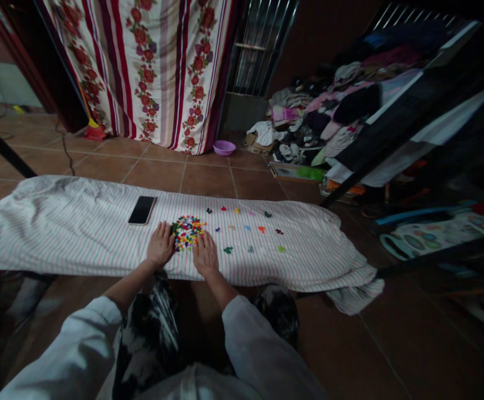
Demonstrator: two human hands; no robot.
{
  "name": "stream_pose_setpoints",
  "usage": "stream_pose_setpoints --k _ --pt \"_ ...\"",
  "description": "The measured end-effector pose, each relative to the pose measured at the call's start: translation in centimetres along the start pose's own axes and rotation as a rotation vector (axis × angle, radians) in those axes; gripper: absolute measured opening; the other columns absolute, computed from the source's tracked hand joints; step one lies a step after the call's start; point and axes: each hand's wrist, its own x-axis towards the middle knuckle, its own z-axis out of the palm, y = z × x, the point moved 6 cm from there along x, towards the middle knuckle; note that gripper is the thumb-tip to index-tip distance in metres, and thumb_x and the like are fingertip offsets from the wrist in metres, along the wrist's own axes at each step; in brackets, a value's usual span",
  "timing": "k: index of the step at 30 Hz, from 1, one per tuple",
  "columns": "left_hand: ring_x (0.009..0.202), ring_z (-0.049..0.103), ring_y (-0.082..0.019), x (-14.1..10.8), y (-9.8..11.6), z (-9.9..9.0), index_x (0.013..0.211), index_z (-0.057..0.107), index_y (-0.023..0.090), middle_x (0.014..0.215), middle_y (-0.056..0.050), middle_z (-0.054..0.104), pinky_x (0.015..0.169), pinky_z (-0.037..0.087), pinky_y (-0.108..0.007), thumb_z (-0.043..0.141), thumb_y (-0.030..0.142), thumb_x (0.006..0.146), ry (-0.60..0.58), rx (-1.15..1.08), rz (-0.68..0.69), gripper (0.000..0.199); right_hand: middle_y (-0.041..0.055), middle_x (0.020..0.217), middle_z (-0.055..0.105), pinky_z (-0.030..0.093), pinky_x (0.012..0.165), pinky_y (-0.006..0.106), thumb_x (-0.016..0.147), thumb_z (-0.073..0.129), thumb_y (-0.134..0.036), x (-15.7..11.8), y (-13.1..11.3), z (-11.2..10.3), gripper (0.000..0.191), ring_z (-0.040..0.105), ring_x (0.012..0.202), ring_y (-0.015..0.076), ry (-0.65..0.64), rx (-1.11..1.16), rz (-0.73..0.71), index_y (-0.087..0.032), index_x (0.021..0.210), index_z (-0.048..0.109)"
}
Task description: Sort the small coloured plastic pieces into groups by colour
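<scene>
A pile of small multicoloured pieces [188,229], too small to name exactly, lies on a striped cloth [79,239]. My left hand [161,244] rests flat at the pile's left edge, fingers stretched forward and touching the outermost pieces. At the right edge of the pile lies my right hand [205,254], also flat with its fingers extended. Neither hand visibly grips anything. To the right, small clusters sorted by colour sit in rough rows, among them a yellow cluster [236,210], an orange cluster [262,229], a dark green cluster [228,250] and a light green cluster [281,249].
A phone [142,210] lies on the cloth left of the pile. Beyond the covered surface are a floral curtain [150,72], a purple basin [224,148] and a red broom [95,131]. Heaped clothes [320,111] fill the back right, behind dark slanting bars.
</scene>
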Motion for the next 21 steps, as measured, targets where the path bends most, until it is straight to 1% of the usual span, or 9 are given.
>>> stream_pose_setpoints --k 2,4,6,10,12,15,17,19,21 --pt "0.143 0.032 -0.032 -0.9 0.3 0.1 0.126 0.055 0.010 0.141 -0.021 0.052 0.113 0.031 -0.056 0.033 0.026 0.092 -0.014 0.020 -0.052 0.044 0.0164 0.146 0.046 0.032 0.114 0.043 0.099 0.032 -0.027 0.1 0.4 0.1 0.048 0.034 0.141 0.0235 0.031 0.041 -0.003 -0.008 0.139 0.049" --pt "0.141 0.036 -0.032 -1.6 0.6 0.0 0.133 0.050 0.006 0.142 -0.022 0.050 0.112 0.034 -0.053 0.030 0.030 0.093 -0.006 0.029 -0.128 0.050 0.0171 0.144 0.048 0.033 0.114 0.042 0.098 0.031 -0.024 0.2 0.8 0.3 0.047 0.035 0.140 0.0225 0.048 0.082 0.008 -0.006 0.137 0.050" --pt "0.140 0.037 -0.032 -1.9 0.8 -0.1 0.138 0.045 0.005 0.145 -0.022 0.047 0.111 0.035 -0.051 0.028 0.034 0.095 0.004 0.039 -0.202 0.055 0.0170 0.142 0.051 0.034 0.114 0.042 0.097 0.031 -0.022 0.2 1.5 0.5 0.046 0.037 0.139 0.0221 0.066 0.125 0.044 -0.006 0.134 0.053" --pt "0.140 0.036 -0.032 -2.0 1.4 -0.3 0.138 0.047 0.006 0.145 -0.021 0.047 0.112 0.033 -0.051 0.027 0.037 0.095 -0.035 0.038 -0.234 0.057 0.0165 0.137 0.055 0.039 0.111 0.041 0.092 0.030 -0.014 -0.2 3.5 0.2 0.046 0.045 0.133 0.0213 0.152 0.229 0.176 -0.008 0.129 0.057" --pt "0.141 0.036 -0.032 -2.0 1.6 -0.5 0.138 0.047 0.005 0.144 -0.021 0.048 0.112 0.033 -0.051 0.027 0.037 0.095 -0.038 0.029 -0.233 0.057 0.0166 0.134 0.057 0.040 0.110 0.041 0.090 0.031 -0.012 -0.6 4.2 -0.1 0.047 0.048 0.130 0.0212 0.173 0.273 0.202 -0.009 0.127 0.059" --pt "0.141 0.036 -0.032 -2.0 1.6 -0.7 0.138 0.046 0.007 0.144 -0.020 0.049 0.113 0.031 -0.051 0.026 0.036 0.095 -0.035 0.004 -0.244 0.056 0.0163 0.131 0.059 0.041 0.109 0.041 0.089 0.033 -0.012 -1.1 4.3 -0.6 0.045 0.050 0.127 0.0212 0.146 0.290 0.202 -0.010 0.125 0.061" --pt "0.140 0.037 -0.032 -2.0 1.5 -0.7 0.138 0.044 0.004 0.142 -0.022 0.050 0.113 0.031 -0.051 0.025 0.035 0.094 -0.026 -0.034 -0.278 0.056 0.0155 0.130 0.060 0.041 0.109 0.038 0.090 0.035 -0.012 -1.2 4.1 -0.9 0.043 0.051 0.126 0.0203 0.110 0.266 0.209 -0.010 0.123 0.062" --pt "0.139 0.038 -0.031 -2.1 1.3 -0.8 0.138 0.042 0.002 0.140 -0.023 0.051 0.113 0.031 -0.052 0.025 0.033 0.094 0.007 -0.085 -0.308 0.057 0.0146 0.130 0.060 0.040 0.109 0.035 0.089 0.036 -0.011 -1.3 3.9 -1.2 0.041 0.051 0.126 0.0192 0.067 0.227 0.214 -0.012 0.119 0.065" --pt "0.139 0.038 -0.032 -2.2 1.1 -1.1 0.139 0.042 0.004 0.138 -0.023 0.053 0.113 0.031 -0.053 0.026 0.033 0.094 0.069 -0.124 -0.322 0.056 0.0137 0.132 0.059 0.040 0.109 0.035 0.088 0.038 -0.011 -1.3 3.7 -1.4 0.040 0.052 0.126 0.0189 0.035 0.205 0.210 -0.014 0.116 0.067"
